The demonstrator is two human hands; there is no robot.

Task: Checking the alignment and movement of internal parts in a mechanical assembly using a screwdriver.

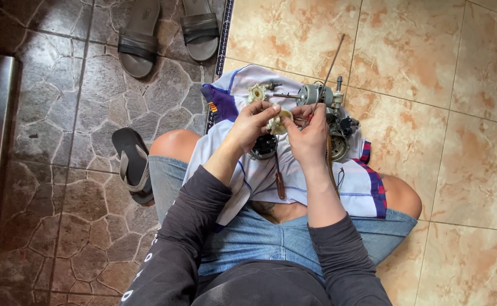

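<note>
Cream plastic gear [279, 122] sits pinched between the left hand [252, 124] and right hand [308, 136], fingers closed on it, over the white cloth [260, 175], small motor [315, 95] just beyond.

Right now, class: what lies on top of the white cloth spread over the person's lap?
On the white cloth lie a small motor, a pale gear and a dark round part. Both hands hide whatever lies directly beneath them.

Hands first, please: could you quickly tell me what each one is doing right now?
Left hand: closed, fingers pinching the small cream plastic gear.
Right hand: closed on the same gear, beside the grey motor.
</note>
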